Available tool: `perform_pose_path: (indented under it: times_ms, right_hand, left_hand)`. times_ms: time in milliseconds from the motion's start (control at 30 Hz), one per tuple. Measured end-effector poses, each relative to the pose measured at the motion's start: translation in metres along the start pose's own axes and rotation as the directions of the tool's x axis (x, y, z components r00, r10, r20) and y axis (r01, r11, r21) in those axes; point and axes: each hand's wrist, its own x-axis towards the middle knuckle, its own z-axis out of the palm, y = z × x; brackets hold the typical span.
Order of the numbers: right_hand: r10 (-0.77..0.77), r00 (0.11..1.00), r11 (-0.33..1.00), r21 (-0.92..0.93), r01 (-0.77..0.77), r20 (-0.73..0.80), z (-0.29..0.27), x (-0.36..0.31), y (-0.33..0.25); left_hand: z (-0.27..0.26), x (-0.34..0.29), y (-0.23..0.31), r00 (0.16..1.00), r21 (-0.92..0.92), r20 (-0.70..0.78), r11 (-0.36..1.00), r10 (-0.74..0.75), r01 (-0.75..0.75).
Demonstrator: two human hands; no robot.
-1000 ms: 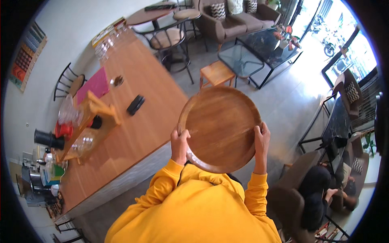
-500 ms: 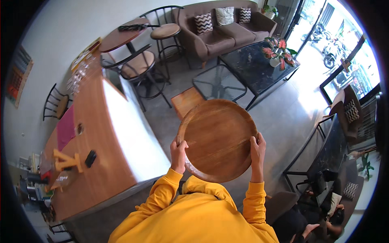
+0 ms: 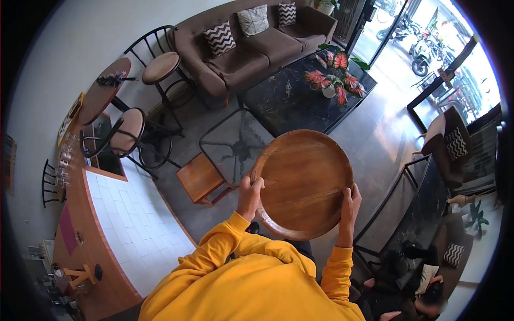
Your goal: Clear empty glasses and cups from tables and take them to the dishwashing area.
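A round brown wooden tray (image 3: 305,184) with a raised rim is held out in front of me at about waist height. Nothing lies on it. My left hand (image 3: 249,197) grips its left rim, the thumb over the edge. On the opposite rim my right hand (image 3: 350,206) is closed in the same way. Fingers beneath the tray are hidden. Beyond the tray stand a glass-topped low table (image 3: 235,144) and a small wooden stool (image 3: 199,176). A black marble coffee table (image 3: 278,107) bears a potted plant (image 3: 340,77) with red and green leaves.
A wood-topped counter (image 3: 101,241) with a white tiled front runs along my left. Bar stools (image 3: 128,131) flank a round high table (image 3: 104,88). A brown sofa (image 3: 235,69) lines the far wall. At right, a person (image 3: 428,299) sits by a dark table (image 3: 423,208).
My view has moved forward and turned to the right. The counter and bar stools have shifted left, and the coffee table looks nearer. Both hands still hold the tray.
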Motion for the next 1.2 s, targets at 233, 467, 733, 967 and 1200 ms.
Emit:
perform_pose_path:
  times_ms: [233,467,733,967,1200]
  right_hand:
    - [0.016,0.999,0.999,0.031,-0.017,0.035,-0.05,0.171,0.029]
    - [0.01,0.995,0.995,-0.1,0.0,0.102,-0.118,0.362,0.024]
    - [0.032,0.994,0.996,-0.084,-0.023,0.108,-0.161,0.547,0.035]
    - [-0.009,0.999,0.992,-0.125,0.014,0.04,-0.209,0.715,0.066]
    - [-0.02,1.0,0.92,-0.392,0.016,-0.006,-0.207,0.867,0.077]
  left_hand:
    - [0.156,0.073,-0.014,0.994,-0.026,-0.1,0.999,-0.037,0.035]
    - [0.326,0.131,-0.004,0.983,-0.077,-0.176,0.996,-0.048,0.035]
    - [0.481,0.244,-0.008,0.996,-0.054,-0.086,0.998,-0.014,0.01]
    - [0.632,0.384,-0.025,0.99,0.029,0.137,0.999,0.021,-0.026]
    - [0.752,0.523,-0.04,0.978,-0.03,0.204,0.999,0.038,-0.033]
